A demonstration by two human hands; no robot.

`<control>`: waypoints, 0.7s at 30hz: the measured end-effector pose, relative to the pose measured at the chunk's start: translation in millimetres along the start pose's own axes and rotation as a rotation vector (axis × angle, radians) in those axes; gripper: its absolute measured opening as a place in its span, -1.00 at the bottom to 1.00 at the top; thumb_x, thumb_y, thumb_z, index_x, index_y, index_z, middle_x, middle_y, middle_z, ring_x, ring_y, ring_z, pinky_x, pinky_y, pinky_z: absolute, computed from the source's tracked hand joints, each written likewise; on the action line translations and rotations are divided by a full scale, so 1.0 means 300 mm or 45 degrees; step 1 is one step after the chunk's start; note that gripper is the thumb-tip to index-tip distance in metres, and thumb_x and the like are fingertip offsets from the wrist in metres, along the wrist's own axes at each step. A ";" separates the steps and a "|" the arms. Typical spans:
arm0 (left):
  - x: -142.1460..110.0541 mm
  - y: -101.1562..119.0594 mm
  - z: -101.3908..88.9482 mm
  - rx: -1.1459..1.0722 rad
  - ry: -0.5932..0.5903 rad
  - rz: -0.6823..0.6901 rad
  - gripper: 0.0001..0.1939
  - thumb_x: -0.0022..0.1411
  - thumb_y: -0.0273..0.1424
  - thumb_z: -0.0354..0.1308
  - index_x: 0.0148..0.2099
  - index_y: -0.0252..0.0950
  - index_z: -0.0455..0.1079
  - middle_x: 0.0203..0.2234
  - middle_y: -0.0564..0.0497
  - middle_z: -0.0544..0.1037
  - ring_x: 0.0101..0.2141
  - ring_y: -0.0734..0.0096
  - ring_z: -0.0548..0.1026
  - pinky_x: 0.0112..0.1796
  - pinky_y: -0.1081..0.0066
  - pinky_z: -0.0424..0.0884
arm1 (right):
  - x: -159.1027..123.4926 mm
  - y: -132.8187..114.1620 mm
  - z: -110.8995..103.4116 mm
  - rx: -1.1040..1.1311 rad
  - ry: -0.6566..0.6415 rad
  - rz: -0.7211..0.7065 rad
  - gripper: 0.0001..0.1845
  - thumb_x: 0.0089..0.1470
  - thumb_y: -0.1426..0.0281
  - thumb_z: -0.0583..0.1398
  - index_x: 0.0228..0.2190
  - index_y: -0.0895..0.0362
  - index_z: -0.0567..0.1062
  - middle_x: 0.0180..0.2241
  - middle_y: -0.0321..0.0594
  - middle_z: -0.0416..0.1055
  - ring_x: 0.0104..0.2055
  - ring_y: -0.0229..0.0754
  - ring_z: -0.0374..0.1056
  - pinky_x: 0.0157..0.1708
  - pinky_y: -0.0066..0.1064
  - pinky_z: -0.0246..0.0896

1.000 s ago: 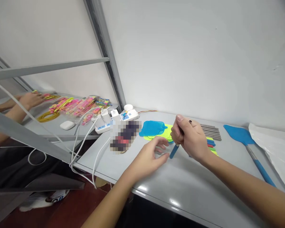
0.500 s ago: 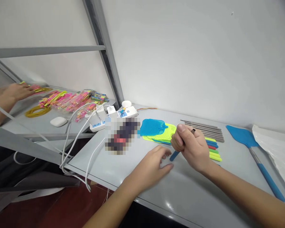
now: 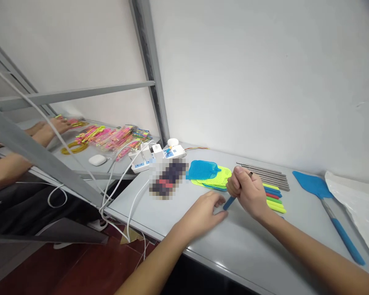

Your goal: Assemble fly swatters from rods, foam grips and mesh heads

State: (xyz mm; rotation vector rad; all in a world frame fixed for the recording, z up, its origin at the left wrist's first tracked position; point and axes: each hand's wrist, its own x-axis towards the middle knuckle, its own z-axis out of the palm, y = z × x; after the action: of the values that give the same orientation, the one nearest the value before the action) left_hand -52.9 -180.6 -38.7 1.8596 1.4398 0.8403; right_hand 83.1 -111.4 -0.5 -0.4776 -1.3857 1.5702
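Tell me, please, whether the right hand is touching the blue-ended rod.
Touching: the head view shows the right hand closed in a fist around the blue-ended rod, with its dark tip showing above the fist and its blue end below.

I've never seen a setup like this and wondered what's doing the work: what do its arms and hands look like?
They're a person's own. The left hand and right hand have no gloves, and no rings show. Both forearms are bare as far as the picture shows: no sleeves, watch or bracelet visible.
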 end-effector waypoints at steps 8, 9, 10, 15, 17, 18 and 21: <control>0.008 -0.011 0.056 0.202 0.108 0.139 -0.97 0.17 -0.44 0.11 -0.34 -0.28 0.32 -0.36 -0.02 0.41 -0.30 0.26 0.38 -0.30 0.37 0.28 | -0.025 0.004 0.017 -0.025 0.025 -0.047 -0.55 0.19 0.15 0.11 -0.64 0.11 0.25 -0.74 -0.46 -0.02 -0.68 -0.39 -0.09 -0.66 -0.47 -0.19; 0.005 -0.009 0.060 0.211 0.122 0.147 -0.96 0.18 -0.45 0.11 -0.35 -0.28 0.32 -0.36 -0.03 0.41 -0.28 0.26 0.38 -0.29 0.37 0.28 | -0.026 0.002 0.020 -0.028 0.032 -0.047 -0.55 0.18 0.15 0.11 -0.64 0.12 0.26 -0.74 -0.46 -0.02 -0.68 -0.39 -0.09 -0.66 -0.47 -0.19; 0.002 -0.008 0.062 0.218 0.133 0.155 -0.96 0.19 -0.45 0.10 -0.34 -0.28 0.32 -0.34 -0.03 0.41 -0.26 0.25 0.37 -0.27 0.36 0.28 | -0.026 -0.003 0.023 -0.028 0.039 -0.051 -0.56 0.18 0.16 0.12 -0.64 0.12 0.26 -0.74 -0.46 -0.02 -0.68 -0.39 -0.09 -0.66 -0.47 -0.19; -0.017 0.004 0.062 0.269 0.184 0.185 -0.92 0.27 -0.38 0.06 -0.28 -0.28 0.31 -0.29 -0.05 0.41 -0.22 0.25 0.37 -0.20 0.34 0.29 | -0.010 -0.077 0.024 0.099 0.133 -0.101 -0.54 0.21 0.15 0.08 -0.64 0.11 0.21 -0.74 -0.49 -0.10 -0.70 -0.41 -0.16 -0.68 -0.49 -0.22; -0.026 0.013 0.059 0.301 0.181 0.200 -0.83 0.33 -0.34 -0.01 -0.31 -0.28 0.30 -0.34 -0.03 0.40 -0.24 0.27 0.37 -0.22 0.34 0.28 | -0.002 -0.130 0.018 0.207 0.184 -0.123 -0.54 0.21 0.16 0.07 -0.64 0.11 0.21 -0.74 -0.50 -0.12 -0.71 -0.41 -0.20 -0.70 -0.50 -0.24; -0.031 0.020 0.058 0.305 0.181 0.207 -0.80 0.34 -0.32 -0.03 -0.31 -0.27 0.29 -0.35 -0.02 0.40 -0.26 0.28 0.37 -0.23 0.35 0.27 | 0.001 -0.157 0.015 0.248 0.197 -0.130 -0.55 0.21 0.17 0.07 -0.63 0.11 0.21 -0.74 -0.50 -0.12 -0.71 -0.41 -0.22 -0.71 -0.50 -0.25; -0.047 0.038 0.055 0.272 0.225 0.200 -0.80 0.36 -0.26 -0.05 -0.27 -0.26 0.27 -0.34 0.01 0.41 -0.29 0.34 0.38 -0.29 0.40 0.26 | 0.004 -0.215 0.008 0.299 0.211 -0.114 -0.57 0.21 0.19 0.07 -0.63 0.11 0.21 -0.74 -0.50 -0.12 -0.72 -0.42 -0.25 -0.73 -0.50 -0.28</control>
State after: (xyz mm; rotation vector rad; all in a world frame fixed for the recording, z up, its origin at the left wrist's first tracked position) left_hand -35.9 -198.3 -40.9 2.1255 1.5573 0.9802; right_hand 106.0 -118.0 59.6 -0.3875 -1.0682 1.5595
